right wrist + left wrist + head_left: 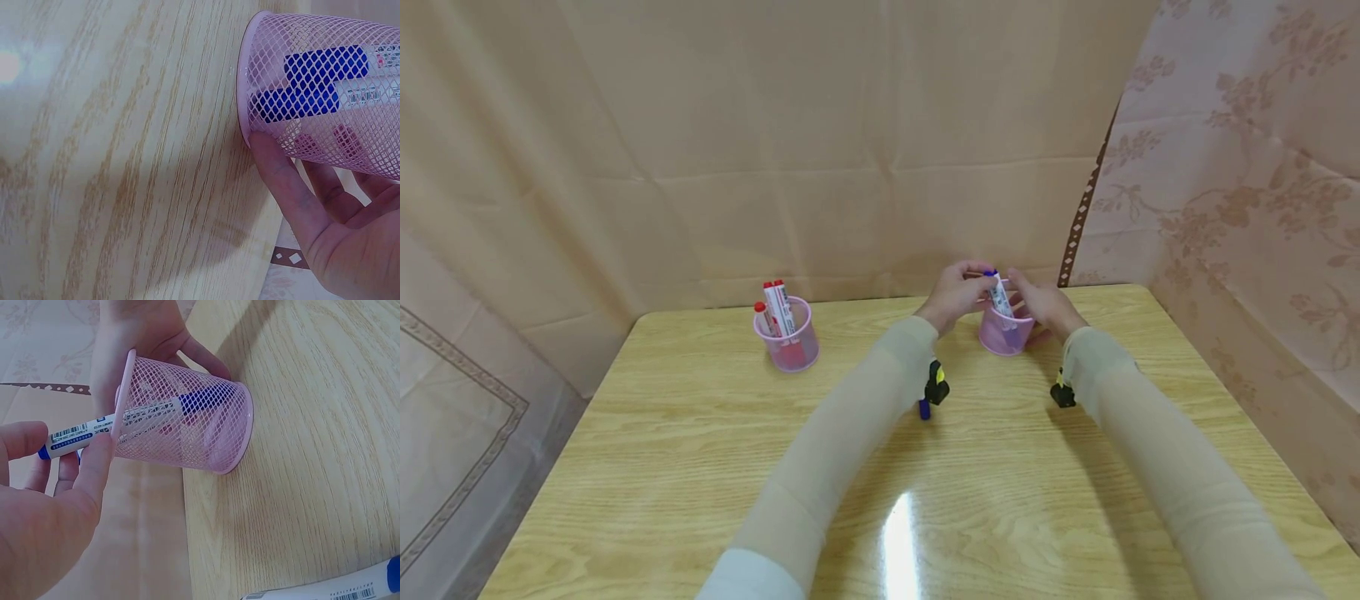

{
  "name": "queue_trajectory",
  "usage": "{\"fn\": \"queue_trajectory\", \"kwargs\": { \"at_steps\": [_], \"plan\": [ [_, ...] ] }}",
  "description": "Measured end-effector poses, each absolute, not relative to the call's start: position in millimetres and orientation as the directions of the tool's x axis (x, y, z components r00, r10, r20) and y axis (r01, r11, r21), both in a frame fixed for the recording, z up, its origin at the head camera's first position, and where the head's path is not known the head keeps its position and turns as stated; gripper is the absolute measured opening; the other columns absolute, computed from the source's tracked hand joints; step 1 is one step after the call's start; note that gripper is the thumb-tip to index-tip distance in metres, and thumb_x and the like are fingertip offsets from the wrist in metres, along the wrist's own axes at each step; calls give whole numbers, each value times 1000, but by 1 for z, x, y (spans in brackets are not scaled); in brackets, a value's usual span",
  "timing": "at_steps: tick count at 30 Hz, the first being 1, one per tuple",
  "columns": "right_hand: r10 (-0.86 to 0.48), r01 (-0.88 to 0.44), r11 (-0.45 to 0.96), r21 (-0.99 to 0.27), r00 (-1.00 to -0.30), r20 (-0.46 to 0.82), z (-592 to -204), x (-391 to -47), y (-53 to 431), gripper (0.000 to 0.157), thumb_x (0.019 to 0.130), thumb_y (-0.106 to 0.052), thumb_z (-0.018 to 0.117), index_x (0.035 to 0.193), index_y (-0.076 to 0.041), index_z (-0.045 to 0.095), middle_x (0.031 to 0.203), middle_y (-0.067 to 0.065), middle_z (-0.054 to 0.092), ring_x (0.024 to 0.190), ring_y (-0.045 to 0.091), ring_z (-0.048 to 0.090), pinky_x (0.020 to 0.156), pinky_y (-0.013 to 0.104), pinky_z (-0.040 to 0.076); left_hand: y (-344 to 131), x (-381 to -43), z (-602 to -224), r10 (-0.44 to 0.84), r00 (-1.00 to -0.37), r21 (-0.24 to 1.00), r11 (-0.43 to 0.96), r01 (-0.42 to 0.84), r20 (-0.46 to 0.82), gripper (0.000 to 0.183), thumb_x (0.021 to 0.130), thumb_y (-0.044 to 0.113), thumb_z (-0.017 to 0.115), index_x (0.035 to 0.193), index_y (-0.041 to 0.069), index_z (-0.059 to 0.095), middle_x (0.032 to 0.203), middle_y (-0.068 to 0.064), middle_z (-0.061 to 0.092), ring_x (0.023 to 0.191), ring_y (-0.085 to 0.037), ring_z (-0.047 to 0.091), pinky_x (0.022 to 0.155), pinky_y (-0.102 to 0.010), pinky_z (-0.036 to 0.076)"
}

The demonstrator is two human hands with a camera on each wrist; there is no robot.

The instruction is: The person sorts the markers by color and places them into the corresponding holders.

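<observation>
In the head view my left hand (957,293) is at the rim of a pink mesh pen cup (1002,337) at the back right of the table. Its fingers pinch the upper end of a white marker with blue ends (78,435), whose blue cap points down inside the cup. My right hand (340,231) holds the cup from the right side, fingers around the mesh. Two blue-capped markers (312,100) show through the mesh in the right wrist view. Another blue-capped marker (924,408) lies on the table, mostly hidden under my left forearm.
A second pink mesh cup (797,354) with several red-capped markers (781,308) stands at the back left. The wooden table (685,450) meets a beige curtain (737,167) behind. A floral cloth (1247,192) hangs at the right.
</observation>
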State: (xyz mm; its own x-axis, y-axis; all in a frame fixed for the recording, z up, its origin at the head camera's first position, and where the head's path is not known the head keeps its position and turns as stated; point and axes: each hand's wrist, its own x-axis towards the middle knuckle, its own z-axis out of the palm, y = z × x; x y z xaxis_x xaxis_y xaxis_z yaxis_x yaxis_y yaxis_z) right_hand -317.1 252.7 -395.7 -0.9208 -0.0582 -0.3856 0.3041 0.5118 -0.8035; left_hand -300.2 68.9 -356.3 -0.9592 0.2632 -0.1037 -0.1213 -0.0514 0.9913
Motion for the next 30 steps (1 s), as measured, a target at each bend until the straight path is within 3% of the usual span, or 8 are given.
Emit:
{"fn": "queue_trajectory", "kwargs": {
  "at_steps": [11, 30],
  "plan": [
    [-66, 294, 508, -810, -924, -376, -395, -316, 252, 109, 70, -90, 27, 147, -13, 37, 140, 22, 42, 121, 42, 45, 74, 52, 55, 69, -298, -355, 254, -958, 989, -25, -144, -133, 22, 90, 7, 65, 111, 3, 61, 95, -8, 61, 89, -24, 64, 80, -33, 55],
    [-63, 307, 521, -796, -917, -395, -392, -313, 253, 115, 70, -90, 25, 141, 1, 38, 138, 26, 43, 120, 42, 46, 79, 52, 53, 74, -296, -353, 255, -958, 991, 17, -133, -133, 20, 87, 6, 68, 106, 2, 63, 92, -6, 62, 89, -25, 65, 83, -36, 54]
  ]
}}
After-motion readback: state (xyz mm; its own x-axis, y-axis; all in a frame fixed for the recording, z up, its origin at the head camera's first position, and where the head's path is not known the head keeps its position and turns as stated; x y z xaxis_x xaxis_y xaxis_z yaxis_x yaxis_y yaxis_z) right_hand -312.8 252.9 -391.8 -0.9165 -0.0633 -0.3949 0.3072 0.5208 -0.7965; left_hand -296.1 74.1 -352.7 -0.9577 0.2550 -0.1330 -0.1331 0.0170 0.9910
